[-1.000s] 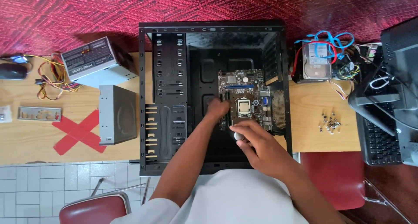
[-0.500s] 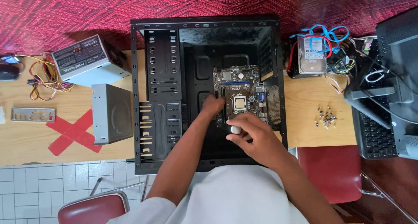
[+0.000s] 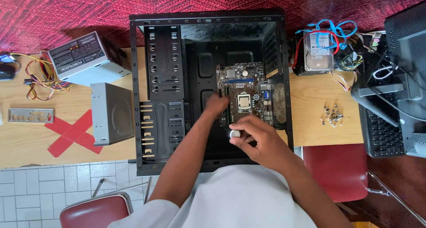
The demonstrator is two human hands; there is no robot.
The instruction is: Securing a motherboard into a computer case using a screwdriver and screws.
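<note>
While an open black computer case (image 3: 177,77) is lying flat on a wooden worktop (image 3: 319,99), a person is leaning over it with both hands inside. The left hand (image 3: 216,104) is resting against the left edge of a small motherboard (image 3: 244,95) that is sitting in the right half of the case; its grip is hard to read, so I cannot tell whether the fingers are closed on anything. The right hand (image 3: 257,139) is sitting just below the board, its grip clamped around the handle of a screwdriver (image 3: 234,133), whose rounded pale end is showing between the fingers. To the left of the case, a grey drive (image 3: 111,112) and a boxed power supply (image 3: 86,57) with coloured cables are lying on the worktop beside a red taped cross (image 3: 73,132). To the right, a hard drive (image 3: 320,48) with red and blue cables is sitting near a small scatter of screws (image 3: 332,115), and a black keyboard (image 3: 381,130) is lying at the far right.
</note>
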